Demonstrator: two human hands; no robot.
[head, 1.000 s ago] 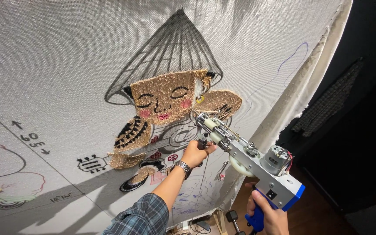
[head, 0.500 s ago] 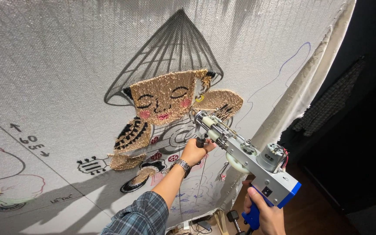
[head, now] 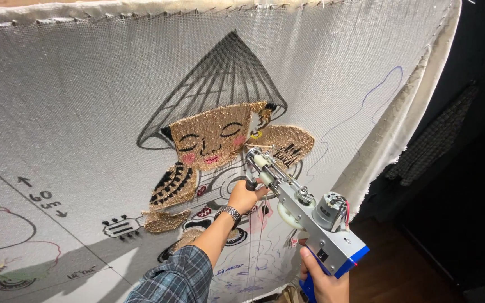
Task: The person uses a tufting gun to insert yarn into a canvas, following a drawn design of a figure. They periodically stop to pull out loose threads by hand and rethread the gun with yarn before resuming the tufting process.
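Tufting gun [head: 301, 210] up vs stretched backing cloth [head: 85, 101], needle tip touching tan tufted patch [head: 287, 143] just R of figure's face. Gun's long axis runs up-left from lower R. L hand [head: 243, 196] nearer cloth, closed round front handle (wristwatch [head: 229, 213] showing). R hand [head: 324, 278] lower, further back, wrapped tight on blue rear grip [head: 310, 289].

Bright sharp cloth, dark right side, soft shadows

Both hands hold a tufting gun [head: 304, 210] against the stretched cloth [head: 85, 101]: left hand [head: 245, 196] on the front handle, right hand [head: 324, 280] on the blue grip.
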